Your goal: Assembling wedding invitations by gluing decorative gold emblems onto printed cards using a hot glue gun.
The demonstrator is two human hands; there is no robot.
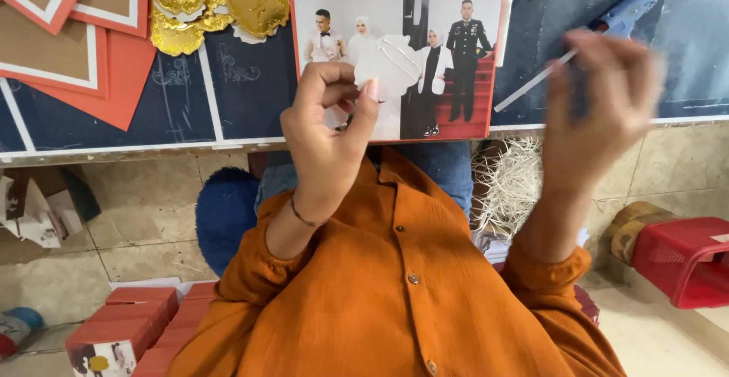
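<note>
White card, cut to a scalloped shape, forms the small piece point(389, 64) pinched between thumb and fingers of the left hand point(328, 130), which is closed on its lower edge. The piece is held directly over the centre of the red-bordered wedding photograph point(456, 66), which lies flat on the dark work board point(250, 88); whether the piece touches the print cannot be told. The right hand point(604, 96), to the right of the photograph, is motion-blurred with fingers bunched; its grip cannot be determined. Beyond it, further right of the photograph, a blue glue gun point(634, 9) lies on the board beside a thin white strip point(531, 82). Left of the photograph lie gold embossed seals point(205, 1) and orange-and-brown cards point(68, 35). Below the photograph, beneath the board edge, sit red boxes point(125, 324) and a red basket point(683, 259). As a judgement: the photograph is positioned and the piece is presented over it, but no fixing is visible yet; seals remain unused.
</note>
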